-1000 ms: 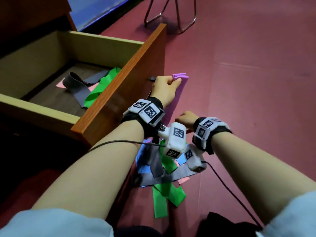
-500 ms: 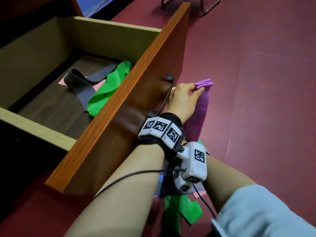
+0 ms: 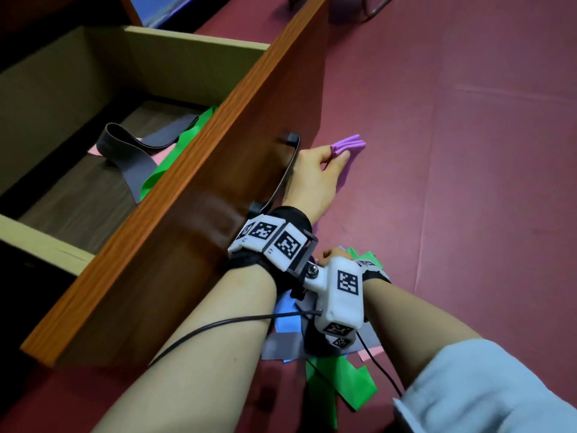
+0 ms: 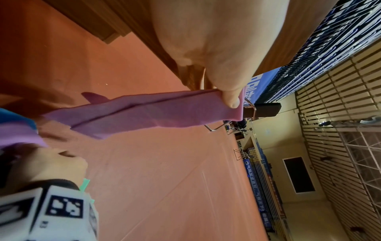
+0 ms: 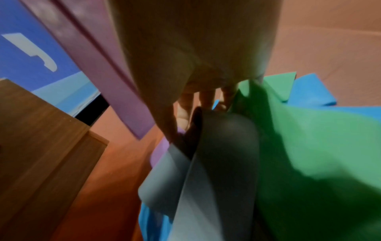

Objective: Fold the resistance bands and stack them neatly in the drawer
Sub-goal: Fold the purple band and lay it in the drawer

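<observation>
At centre frame, the left hand (image 3: 315,176) pinches the purple band (image 3: 348,145); the right hand's (image 3: 332,254) grasp is unclear; align layers before stacking.

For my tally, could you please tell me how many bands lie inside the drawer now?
3 show: a grey band, a green band beside it, and a pink band peeking from beneath. The drawer front may hide others.

The left hand (image 4: 216,42) pinches the folded purple band (image 4: 148,112) above the red floor (image 4: 164,179).
</observation>
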